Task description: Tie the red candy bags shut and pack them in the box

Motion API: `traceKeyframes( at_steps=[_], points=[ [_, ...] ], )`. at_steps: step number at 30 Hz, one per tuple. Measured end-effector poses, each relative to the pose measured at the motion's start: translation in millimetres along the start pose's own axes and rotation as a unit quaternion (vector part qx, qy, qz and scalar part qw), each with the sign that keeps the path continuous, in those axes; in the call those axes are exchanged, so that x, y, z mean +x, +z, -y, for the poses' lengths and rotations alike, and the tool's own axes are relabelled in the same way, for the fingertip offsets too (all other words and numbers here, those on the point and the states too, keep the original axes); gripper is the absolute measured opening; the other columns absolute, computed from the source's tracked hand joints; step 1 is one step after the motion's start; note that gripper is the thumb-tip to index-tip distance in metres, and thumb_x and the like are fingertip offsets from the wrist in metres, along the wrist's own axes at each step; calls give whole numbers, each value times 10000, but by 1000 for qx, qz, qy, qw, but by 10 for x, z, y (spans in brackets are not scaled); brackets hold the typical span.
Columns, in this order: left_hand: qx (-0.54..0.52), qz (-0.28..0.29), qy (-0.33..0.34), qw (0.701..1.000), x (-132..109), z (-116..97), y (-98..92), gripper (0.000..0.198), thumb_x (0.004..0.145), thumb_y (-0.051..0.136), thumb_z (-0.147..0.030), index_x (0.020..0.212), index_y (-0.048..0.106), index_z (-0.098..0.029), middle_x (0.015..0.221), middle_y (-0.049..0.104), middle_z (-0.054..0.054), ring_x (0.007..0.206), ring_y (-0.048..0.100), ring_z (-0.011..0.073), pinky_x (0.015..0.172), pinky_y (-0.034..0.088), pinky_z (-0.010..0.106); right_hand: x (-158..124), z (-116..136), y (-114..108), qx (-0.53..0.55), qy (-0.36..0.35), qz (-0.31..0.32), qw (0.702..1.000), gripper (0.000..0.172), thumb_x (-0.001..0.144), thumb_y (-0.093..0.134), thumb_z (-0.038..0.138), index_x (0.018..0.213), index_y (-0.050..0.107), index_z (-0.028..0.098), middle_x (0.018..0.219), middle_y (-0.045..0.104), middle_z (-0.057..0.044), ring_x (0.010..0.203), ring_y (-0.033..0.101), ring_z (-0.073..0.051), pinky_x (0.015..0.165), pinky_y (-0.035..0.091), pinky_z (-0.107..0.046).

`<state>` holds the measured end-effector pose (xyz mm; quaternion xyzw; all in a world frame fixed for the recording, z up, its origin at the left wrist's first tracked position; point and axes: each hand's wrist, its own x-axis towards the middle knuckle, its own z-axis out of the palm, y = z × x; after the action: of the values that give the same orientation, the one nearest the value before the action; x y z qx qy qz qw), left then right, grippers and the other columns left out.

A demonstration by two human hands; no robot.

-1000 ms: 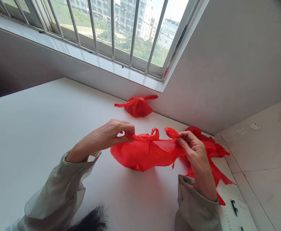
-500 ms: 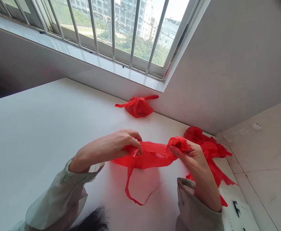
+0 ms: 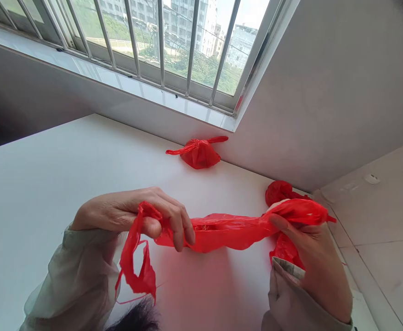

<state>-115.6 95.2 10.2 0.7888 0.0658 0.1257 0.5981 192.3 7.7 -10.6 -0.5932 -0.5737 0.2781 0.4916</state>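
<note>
A thin red plastic bag (image 3: 222, 232) is stretched sideways between my two hands, above the white table. My left hand (image 3: 156, 218) is closed round its left end, and a torn-looking red loop and thin strips dangle below the thumb. At the other end my right hand (image 3: 301, 234) pinches the bunched plastic between thumb and fingers, with a gathered tail sticking out to the right. A narrow gap shows along the bag's upper side; what lies inside cannot be made out.
A tied red bag (image 3: 200, 154) with two ends sticking out sits by the wall at the back of the white table (image 3: 66, 174). More crumpled red plastic (image 3: 279, 193) lies at the right, partly behind my right hand. A barred window (image 3: 173, 46) is above.
My hands have moved apart, left hand leftward and right hand rightward, and the bag is drawn longer. The dangling strip has shifted left with my left hand.
</note>
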Motion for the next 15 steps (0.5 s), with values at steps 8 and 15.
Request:
traceKeyframes(
  at_steps=[8, 15],
  points=[
    [75, 79, -124, 986, 15, -294, 172, 318, 964, 568, -423, 1215, 716, -296, 1189, 708, 90, 1056, 675, 243, 975, 484, 254, -282, 238, -66, 25, 15, 30, 999, 149, 784, 750, 409, 731, 739, 270, 617, 551, -14, 590, 529, -187, 461, 386, -288],
    [227, -37, -162, 960, -175, -155, 324, 418, 955, 595, -285, 1351, 570, -418, 1376, 618, -40, 1131, 659, 199, 925, 494, 172, -394, 170, -36, 136, -12, 4, 991, 198, 750, 782, 331, 674, 615, 259, 657, 545, 3, 644, 522, -182, 522, 419, -286]
  ],
)
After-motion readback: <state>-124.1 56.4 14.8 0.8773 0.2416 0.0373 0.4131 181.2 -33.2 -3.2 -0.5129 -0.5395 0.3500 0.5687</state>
